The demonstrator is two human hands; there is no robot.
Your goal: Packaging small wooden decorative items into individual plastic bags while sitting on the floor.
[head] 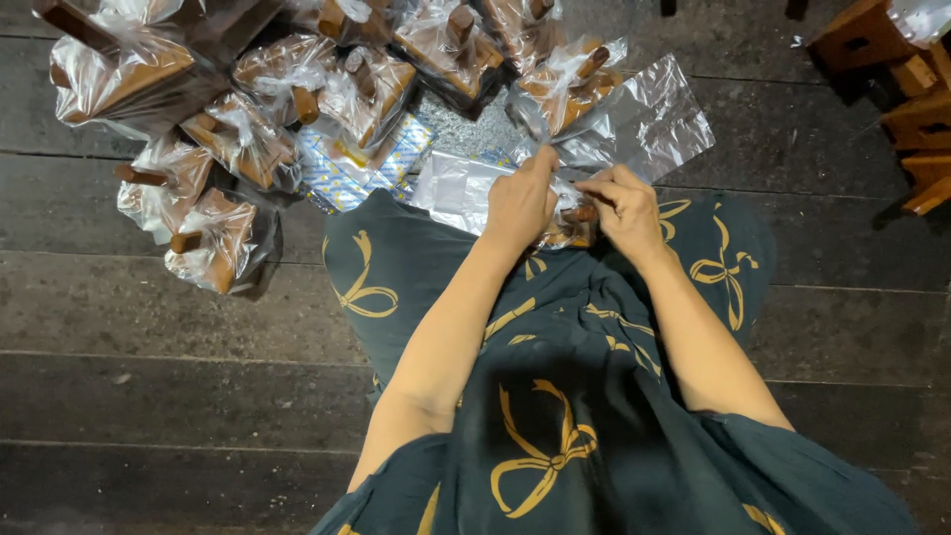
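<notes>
Both hands worked at the clear crinkled plastic bag (634, 124) lying just beyond the lap. The left hand (520, 203) pinched its edge; the right hand (624, 208) gripped a small brown wooden piece (580, 213). The thin film might have torn on the wood's corners.

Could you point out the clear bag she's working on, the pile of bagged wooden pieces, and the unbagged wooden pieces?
Clear bag (644, 119), head view: its flat middle.
Bagged pile (248, 139), head view: a bag near the centre.
Unbagged pieces (916, 124), head view: a block's side.
</notes>
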